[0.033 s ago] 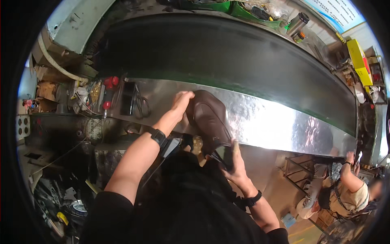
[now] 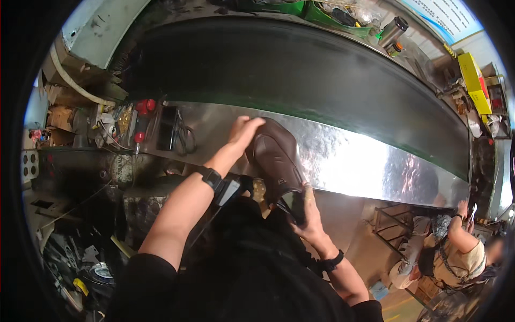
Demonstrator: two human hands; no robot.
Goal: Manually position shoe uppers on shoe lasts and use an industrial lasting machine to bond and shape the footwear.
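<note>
A brown leather shoe (image 2: 276,155) is tilted between my two hands, with its rounded toe away from me and its dark opening and heel end close to my body. My left hand (image 2: 244,132) is closed on the left side of the toe; its fingertips are partly hidden by the leather. At the heel end, my right hand (image 2: 311,217) grips the shoe, thumb lying along its right side. The dark part inside the opening is too dim to make out fully.
Beneath the shoe runs a shiny metal ledge (image 2: 348,155), with a dark conveyor belt (image 2: 300,70) beyond it. A dark flat device (image 2: 168,129) with a cable and red knobs (image 2: 145,106) are at left. Another person (image 2: 456,257) works at the right.
My left hand has slid slightly to the right and upward along the toe. The shoe has shifted only a little, and my right hand keeps its grip.
</note>
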